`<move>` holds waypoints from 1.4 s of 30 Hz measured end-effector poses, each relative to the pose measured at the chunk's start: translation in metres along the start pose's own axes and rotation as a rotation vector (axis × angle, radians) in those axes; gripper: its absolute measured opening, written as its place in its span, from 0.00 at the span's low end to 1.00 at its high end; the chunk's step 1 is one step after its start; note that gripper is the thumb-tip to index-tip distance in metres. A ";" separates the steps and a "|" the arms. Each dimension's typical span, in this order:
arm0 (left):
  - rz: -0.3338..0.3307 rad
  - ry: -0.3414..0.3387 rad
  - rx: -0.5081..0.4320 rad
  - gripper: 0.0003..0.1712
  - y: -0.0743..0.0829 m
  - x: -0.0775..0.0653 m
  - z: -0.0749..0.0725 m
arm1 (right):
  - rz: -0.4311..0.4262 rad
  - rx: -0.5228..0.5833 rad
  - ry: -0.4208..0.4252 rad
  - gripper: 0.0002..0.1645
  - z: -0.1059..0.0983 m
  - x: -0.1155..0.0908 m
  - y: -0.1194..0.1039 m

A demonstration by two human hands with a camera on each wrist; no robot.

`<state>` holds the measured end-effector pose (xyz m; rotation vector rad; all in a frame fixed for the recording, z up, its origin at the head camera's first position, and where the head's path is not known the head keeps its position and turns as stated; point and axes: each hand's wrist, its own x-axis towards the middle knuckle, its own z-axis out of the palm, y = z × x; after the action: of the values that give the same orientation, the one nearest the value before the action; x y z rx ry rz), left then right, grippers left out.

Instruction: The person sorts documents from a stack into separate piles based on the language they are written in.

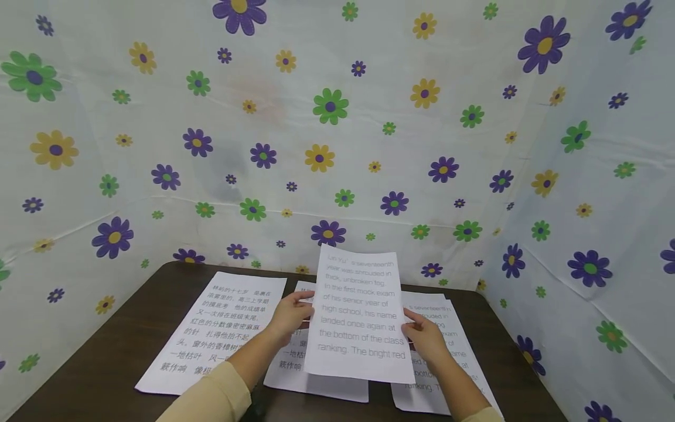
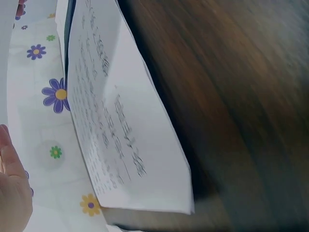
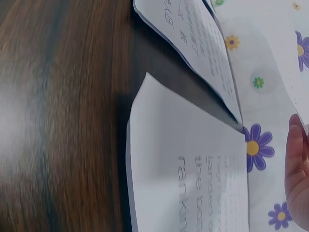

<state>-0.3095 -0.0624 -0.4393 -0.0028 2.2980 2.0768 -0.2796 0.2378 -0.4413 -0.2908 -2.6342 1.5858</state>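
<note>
A white sheet (image 1: 358,316) printed with English text is held up over the table, its face toward the head camera. My left hand (image 1: 289,319) pinches its left edge, and my right hand (image 1: 426,337) grips the opposite edge between thumb and fingers. Behind and below the raised sheet lies a middle pile of Chinese-text pages (image 1: 321,385), partly covered by it. Under my right forearm is a pile of English-text pages (image 1: 419,398). In the wrist views, only part of the left hand (image 2: 14,188) and of the right hand (image 3: 297,174) shows at the border.
Another pile of Chinese-text pages (image 1: 211,334) lies at the left, partly hidden by my left forearm. All the paper sits on a dark brown wooden table (image 1: 100,363). A white flower-patterned cloth (image 1: 379,117) surrounds the table at the back and sides.
</note>
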 end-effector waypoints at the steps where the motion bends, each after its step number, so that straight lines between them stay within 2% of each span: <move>1: 0.001 -0.005 -0.003 0.28 0.000 0.000 0.002 | 0.000 -0.001 0.000 0.30 -0.002 -0.001 0.001; 16: 0.014 -0.066 -0.035 0.29 0.000 0.001 0.035 | 0.045 -0.023 0.016 0.31 -0.032 -0.003 0.016; 24: -0.001 -0.070 -0.021 0.28 0.000 0.000 0.056 | 0.054 -0.061 0.034 0.31 -0.048 -0.006 0.025; 42: -0.030 -0.093 -0.043 0.28 0.003 -0.002 0.100 | 0.079 -0.047 0.091 0.31 -0.086 -0.007 0.041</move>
<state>-0.3045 0.0377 -0.4466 0.0561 2.1863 2.0656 -0.2548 0.3302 -0.4370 -0.4641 -2.6241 1.4954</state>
